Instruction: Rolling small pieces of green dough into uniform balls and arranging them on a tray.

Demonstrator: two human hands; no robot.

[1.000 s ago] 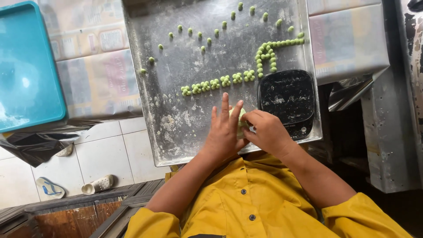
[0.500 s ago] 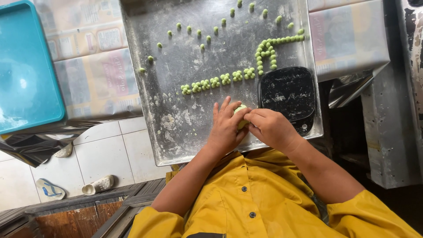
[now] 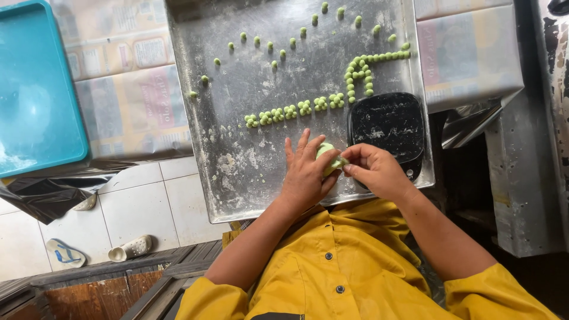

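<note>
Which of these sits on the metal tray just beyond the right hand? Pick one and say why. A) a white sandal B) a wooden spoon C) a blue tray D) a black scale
D: the black scale lies on the metal tray right behind the right hand, which pinches at the lump of green dough held in the left hand.

Green dough lump (image 3: 328,159) half-hidden by hands.
</note>
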